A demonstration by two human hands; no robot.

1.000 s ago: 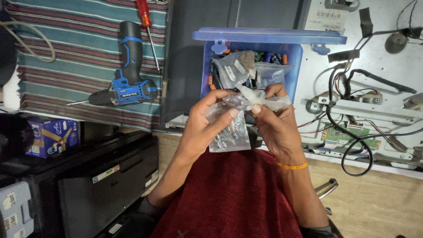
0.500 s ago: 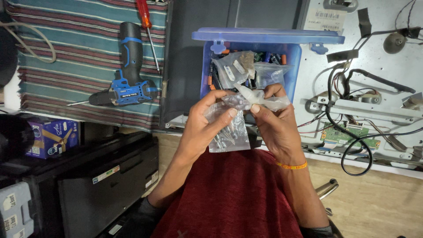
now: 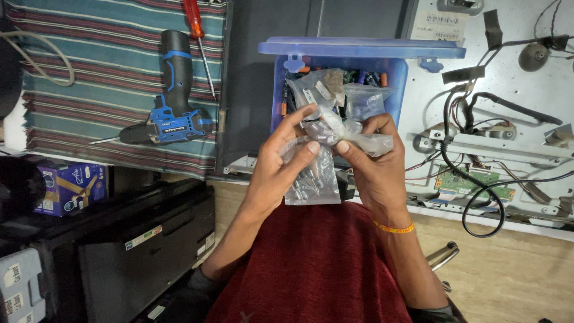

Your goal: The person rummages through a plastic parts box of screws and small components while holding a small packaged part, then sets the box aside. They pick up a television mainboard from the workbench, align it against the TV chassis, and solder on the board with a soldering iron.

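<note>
My left hand (image 3: 281,161) and my right hand (image 3: 371,164) both pinch a small clear plastic bag (image 3: 314,176) of small metal parts, held up in front of me. The bag's twisted neck (image 3: 353,134) runs between my thumbs and forefingers, and its body hangs below them. Just behind my hands stands an open blue plastic box (image 3: 394,78) with its lid (image 3: 359,48) raised, filled with more clear bags and small electronic parts. A yellow band (image 3: 394,227) circles my right wrist.
A blue and black cordless drill (image 3: 170,101) and a red-handled screwdriver (image 3: 197,30) lie on a striped cloth (image 3: 107,72) at left. An opened white panel with black cables and a green circuit board (image 3: 472,182) lies at right. A blue carton (image 3: 69,188) sits at lower left.
My fingers have shifted slightly on the bag's neck; both hands and the bag stay in the same place.
</note>
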